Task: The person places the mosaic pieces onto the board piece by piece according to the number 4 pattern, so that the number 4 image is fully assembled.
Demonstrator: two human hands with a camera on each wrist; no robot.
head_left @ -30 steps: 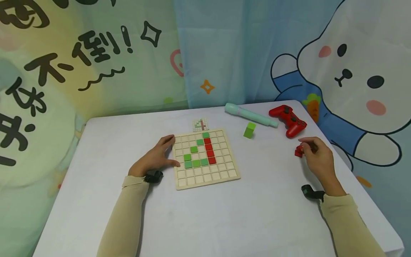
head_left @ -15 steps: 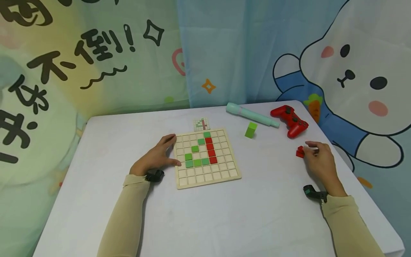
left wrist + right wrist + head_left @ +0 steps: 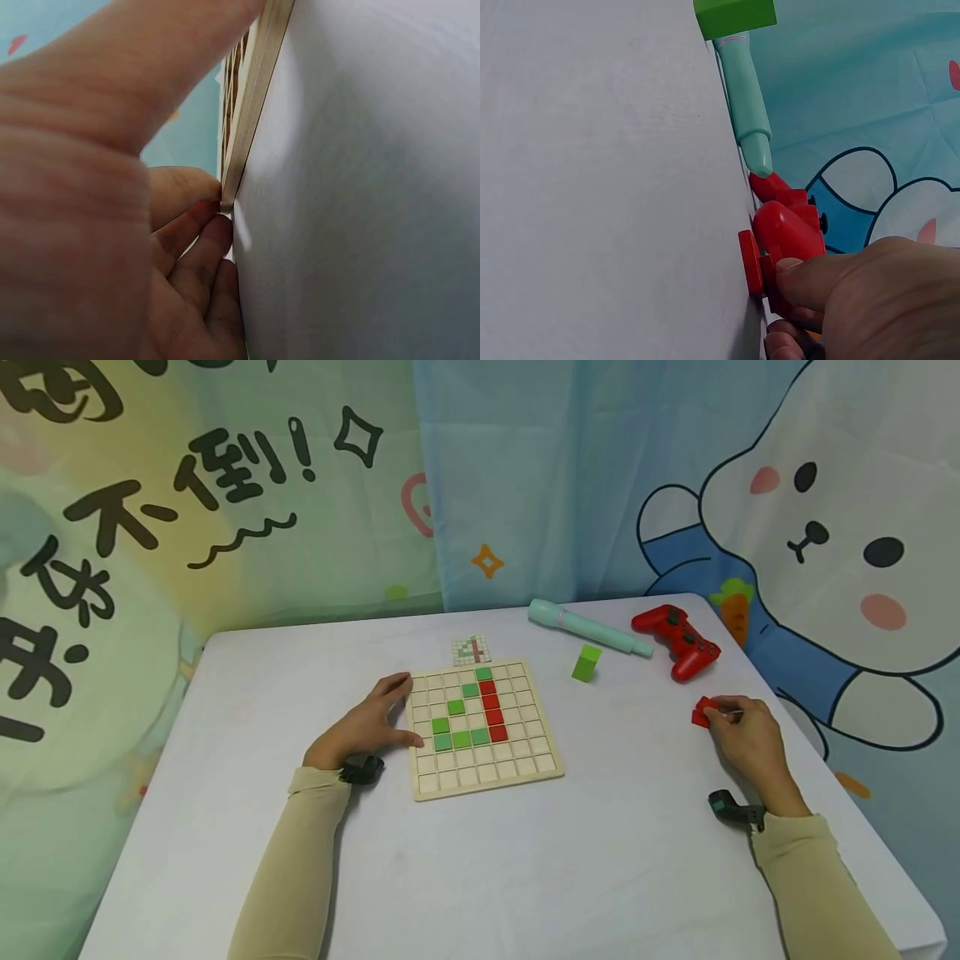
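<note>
My left hand [image 3: 362, 727] rests at the left edge of a wooden grid board [image 3: 525, 768]. Thumb and fingers are spread along that edge; in the left wrist view the fingertips [image 3: 217, 225] touch the board's side [image 3: 259, 105]. On the board, green squares [image 3: 461, 740] form a slanted outline beside a column of red squares [image 3: 492, 717]. At the right, my right hand [image 3: 750, 747] pinches a small red tile [image 3: 778, 296] between thumb and fingers. Another red tile [image 3: 750, 262] stands against it on the table. The fingers behind are partly hidden.
A small pattern card [image 3: 471, 650] lies behind the board. Toward the back right are a green block stack [image 3: 586, 663], a mint-coloured tube [image 3: 588, 628] and a red game controller [image 3: 677, 642]. The white table's right edge runs close to my right hand.
My right hand has shifted slightly, its fingers lowering and closing on the red tile. My left hand and the board keep their place; the head view has shifted a little.
</note>
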